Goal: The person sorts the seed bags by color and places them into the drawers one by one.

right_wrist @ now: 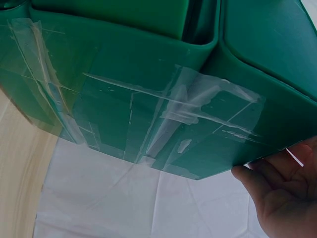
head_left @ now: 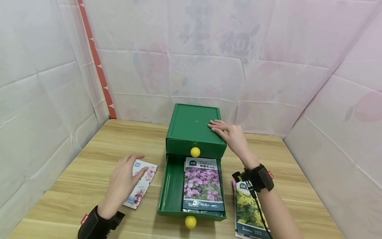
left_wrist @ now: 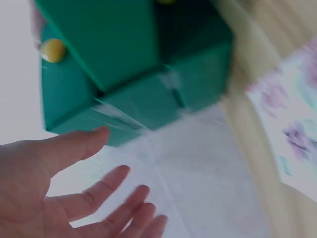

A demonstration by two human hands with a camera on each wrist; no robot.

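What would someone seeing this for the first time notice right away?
A green drawer box stands mid-table, its lower drawer pulled out with a pink-flower seed packet inside. The right hand rests flat on the box's top, while the left hand hovers open over a floral packet on the table.

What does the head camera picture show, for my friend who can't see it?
A green drawer box sits on a wooden table, its bottom drawer pulled open with a purple-flower seed packet inside. The right hand rests flat on the box's top, and the left hand touches a pink-flower packet. A yellow-flower packet lies at the right.
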